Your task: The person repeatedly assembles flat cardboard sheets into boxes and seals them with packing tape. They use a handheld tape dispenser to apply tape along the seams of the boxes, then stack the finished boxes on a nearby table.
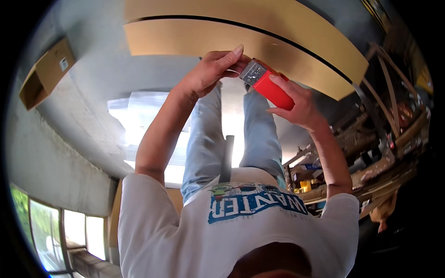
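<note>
While both arms reach forward in the head view, the right hand (296,104) grips a red boxy tool (271,85), long axis slanting up-left toward the left hand (211,72), which pinches its grey metal end (253,72). Tan boards (287,41) lie beyond; a brown carton with white label (46,72) sits far left.

A workshop: bare concrete floor (88,97), curved plywood sheets (241,41), cluttered wooden shelves (380,153) and a cardboard box (46,72) by the wall.
</note>
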`<state>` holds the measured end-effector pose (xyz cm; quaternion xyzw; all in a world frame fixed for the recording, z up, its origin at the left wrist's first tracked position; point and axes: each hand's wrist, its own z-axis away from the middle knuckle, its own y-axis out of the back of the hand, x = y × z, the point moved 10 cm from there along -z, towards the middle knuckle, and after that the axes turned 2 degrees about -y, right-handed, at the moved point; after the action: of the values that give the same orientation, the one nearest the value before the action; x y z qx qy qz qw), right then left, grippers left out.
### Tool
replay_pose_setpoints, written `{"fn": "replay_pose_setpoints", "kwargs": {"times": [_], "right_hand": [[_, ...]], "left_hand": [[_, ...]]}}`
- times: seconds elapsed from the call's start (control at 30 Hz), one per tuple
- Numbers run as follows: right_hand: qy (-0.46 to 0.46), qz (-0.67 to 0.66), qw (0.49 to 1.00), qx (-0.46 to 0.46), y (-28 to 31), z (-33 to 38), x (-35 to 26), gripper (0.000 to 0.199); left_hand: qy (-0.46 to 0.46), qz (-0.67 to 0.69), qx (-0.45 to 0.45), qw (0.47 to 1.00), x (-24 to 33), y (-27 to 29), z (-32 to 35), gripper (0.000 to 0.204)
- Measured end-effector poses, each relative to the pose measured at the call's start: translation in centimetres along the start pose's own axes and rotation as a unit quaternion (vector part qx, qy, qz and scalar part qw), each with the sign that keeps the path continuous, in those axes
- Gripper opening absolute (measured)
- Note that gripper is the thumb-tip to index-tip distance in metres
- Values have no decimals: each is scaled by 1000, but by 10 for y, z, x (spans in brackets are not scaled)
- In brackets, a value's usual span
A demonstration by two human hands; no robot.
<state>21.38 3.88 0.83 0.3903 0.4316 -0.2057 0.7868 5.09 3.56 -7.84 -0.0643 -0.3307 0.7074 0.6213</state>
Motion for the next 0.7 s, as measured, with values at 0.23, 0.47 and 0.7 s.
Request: {"fn": "replay_pose_setpoints", "kwargs": {"times": [0.23,0.47,0.7], "right_hand": [[102,71,992,-26,-59,-127,-72,74],[69,154,983,-67,-113,-248,-98,71],[-20,236,966,-102,-112,-260,-41,71]], "left_hand": [[-213,-54,257,941,59,164,51,20],[-306,-126,583,742,156,385,126,22],[-222,-211,442,843,132,408,-27,34]]}}
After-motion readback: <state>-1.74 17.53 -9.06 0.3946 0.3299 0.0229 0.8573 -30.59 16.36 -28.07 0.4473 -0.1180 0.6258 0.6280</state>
